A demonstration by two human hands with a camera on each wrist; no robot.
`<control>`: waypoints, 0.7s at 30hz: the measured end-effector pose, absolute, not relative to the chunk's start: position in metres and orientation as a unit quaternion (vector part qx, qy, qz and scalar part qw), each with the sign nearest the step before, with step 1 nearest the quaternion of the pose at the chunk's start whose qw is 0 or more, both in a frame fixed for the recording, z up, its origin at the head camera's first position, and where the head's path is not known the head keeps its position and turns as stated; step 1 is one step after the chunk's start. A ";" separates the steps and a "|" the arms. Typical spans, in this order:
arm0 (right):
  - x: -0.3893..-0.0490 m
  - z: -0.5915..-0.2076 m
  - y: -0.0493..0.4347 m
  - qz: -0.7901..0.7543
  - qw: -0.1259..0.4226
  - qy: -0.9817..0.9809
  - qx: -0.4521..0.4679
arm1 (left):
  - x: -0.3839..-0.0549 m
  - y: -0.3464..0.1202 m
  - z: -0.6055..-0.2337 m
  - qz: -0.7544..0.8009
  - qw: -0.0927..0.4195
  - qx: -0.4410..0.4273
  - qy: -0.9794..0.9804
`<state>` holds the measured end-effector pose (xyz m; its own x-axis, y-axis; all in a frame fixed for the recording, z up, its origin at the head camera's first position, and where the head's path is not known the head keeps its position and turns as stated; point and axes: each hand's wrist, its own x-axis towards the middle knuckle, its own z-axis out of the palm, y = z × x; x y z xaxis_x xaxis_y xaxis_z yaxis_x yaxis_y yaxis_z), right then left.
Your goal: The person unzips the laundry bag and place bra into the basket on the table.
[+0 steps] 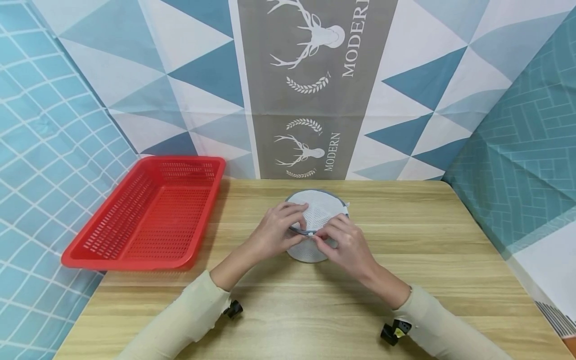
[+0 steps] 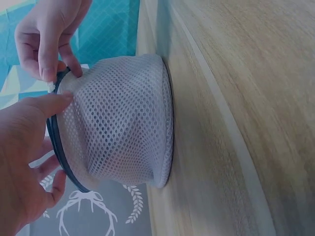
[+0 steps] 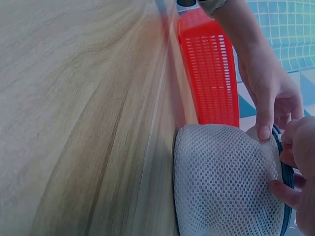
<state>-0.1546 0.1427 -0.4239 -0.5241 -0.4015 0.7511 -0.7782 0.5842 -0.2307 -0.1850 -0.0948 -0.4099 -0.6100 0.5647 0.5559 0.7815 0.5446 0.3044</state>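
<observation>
A round white mesh laundry bag [image 1: 319, 207] with dark blue trim stands upright on the table, its side wall [image 2: 118, 123] slightly creased. Around its top edge runs a dark blue zipper [image 2: 58, 142]. My left hand [image 1: 281, 227] holds the rim at the near left, thumb against the mesh side and fingers over the lid. Close beside it, my right hand [image 1: 346, 245] pinches the small white zipper pull [image 1: 310, 234] at the front of the rim. In the right wrist view both hands meet at the top edge of the bag.
A red plastic basket [image 1: 168, 215] with slotted walls sits at the left of the wooden table [image 1: 432, 250]. Patterned cloth [image 1: 306, 90] hangs behind the table, with tiled-print sheets on both sides. Small black devices are strapped at both wrists.
</observation>
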 end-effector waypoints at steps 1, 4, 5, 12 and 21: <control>-0.154 -0.424 0.142 0.282 0.332 -0.827 0.355 | -0.185 -0.095 -0.410 -0.269 0.205 -0.395 -0.854; -0.154 -0.424 0.141 0.281 0.332 -0.829 0.352 | -0.186 -0.094 -0.410 -0.267 0.210 -0.401 -0.851; -0.154 -0.425 0.140 0.281 0.332 -0.829 0.351 | -0.186 -0.094 -0.411 -0.266 0.209 -0.402 -0.851; -0.154 -0.424 0.140 0.280 0.326 -0.831 0.354 | -0.186 -0.096 -0.411 -0.259 0.198 -0.407 -0.853; -0.154 -0.425 0.141 0.283 0.328 -0.828 0.357 | -0.184 -0.098 -0.410 -0.259 0.181 -0.412 -0.855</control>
<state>-0.1538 0.1411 -0.4246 -0.5296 -0.4049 0.7454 -0.7765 0.5852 -0.2338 -0.1844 -0.0981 -0.4103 -0.5946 0.6107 0.5230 0.7982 0.5267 0.2924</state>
